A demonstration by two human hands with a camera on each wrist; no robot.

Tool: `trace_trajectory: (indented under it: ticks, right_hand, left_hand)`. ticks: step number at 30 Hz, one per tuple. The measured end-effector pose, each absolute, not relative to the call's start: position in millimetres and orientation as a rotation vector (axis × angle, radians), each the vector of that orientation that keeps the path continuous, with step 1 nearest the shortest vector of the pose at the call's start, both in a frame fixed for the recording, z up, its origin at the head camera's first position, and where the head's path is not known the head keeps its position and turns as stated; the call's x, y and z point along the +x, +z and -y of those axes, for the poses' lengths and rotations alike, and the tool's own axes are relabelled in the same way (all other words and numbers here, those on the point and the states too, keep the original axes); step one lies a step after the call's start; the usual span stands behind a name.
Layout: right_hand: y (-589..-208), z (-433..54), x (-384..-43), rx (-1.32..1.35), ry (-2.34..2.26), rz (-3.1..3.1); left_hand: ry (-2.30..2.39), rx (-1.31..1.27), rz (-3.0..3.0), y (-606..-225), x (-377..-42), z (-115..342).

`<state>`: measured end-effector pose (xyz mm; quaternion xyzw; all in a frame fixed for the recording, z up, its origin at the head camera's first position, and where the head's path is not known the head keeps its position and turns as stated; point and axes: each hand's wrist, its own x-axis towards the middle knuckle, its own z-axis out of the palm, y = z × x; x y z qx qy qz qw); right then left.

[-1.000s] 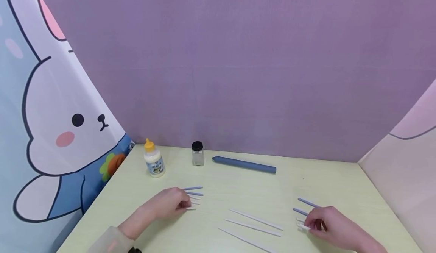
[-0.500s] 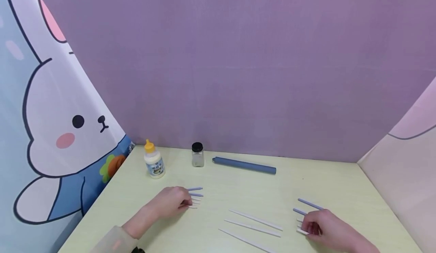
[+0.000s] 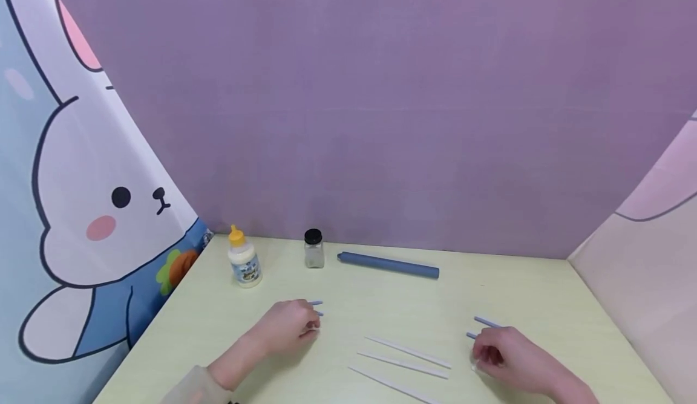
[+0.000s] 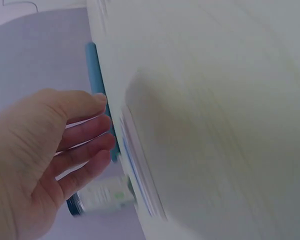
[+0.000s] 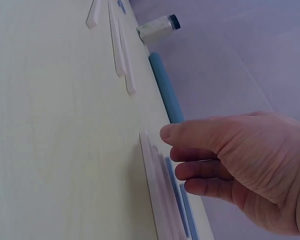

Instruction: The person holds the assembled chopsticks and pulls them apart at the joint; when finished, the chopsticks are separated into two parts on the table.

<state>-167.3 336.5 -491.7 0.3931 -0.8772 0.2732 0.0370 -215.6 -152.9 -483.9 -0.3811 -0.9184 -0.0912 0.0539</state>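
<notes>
My left hand point(image 3: 291, 325) hovers over a small row of thin sticks with its fingers loosely bent. In the left wrist view its fingertips are apart from the white and blue sticks point(image 4: 141, 170), and it holds nothing. My right hand point(image 3: 514, 355) is likewise over another row, where the tips of two blue sticks point(image 3: 484, 321) stick out past it. The right wrist view has its relaxed fingers beside white sticks point(image 5: 157, 195) with nothing pinched. Between the hands lie three white tapered sticks point(image 3: 408, 352), roughly parallel and spaced apart.
Along the back of the pale table point(image 3: 523, 286) stand a white glue bottle point(image 3: 245, 265) with a yellow cap and a small clear jar point(image 3: 314, 254) with a black lid. A blue rod point(image 3: 388, 265) lies beside them. A purple cloth point(image 3: 354, 114) hangs behind.
Each hand has let go of the white stick it pinched, which lies in its row. The left hand has shifted right over the tips; the right hand has moved slightly left and away from me.
</notes>
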Motion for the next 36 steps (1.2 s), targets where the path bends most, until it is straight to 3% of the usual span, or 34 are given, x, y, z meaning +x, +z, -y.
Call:
trace_trajectory:
  ticks: [17,36]
  right_hand:
    - [-472.4,-258.8,-198.0,1.259,0.867,2.857]
    - [-484.2,-234.4,-202.9,1.375,0.844,2.882]
  left_hand:
    - [-0.272,-1.329,2.742,-479.9,-213.6,55.9]
    - [-0.345,-1.459,2.744,-496.1,-223.3,8.4]
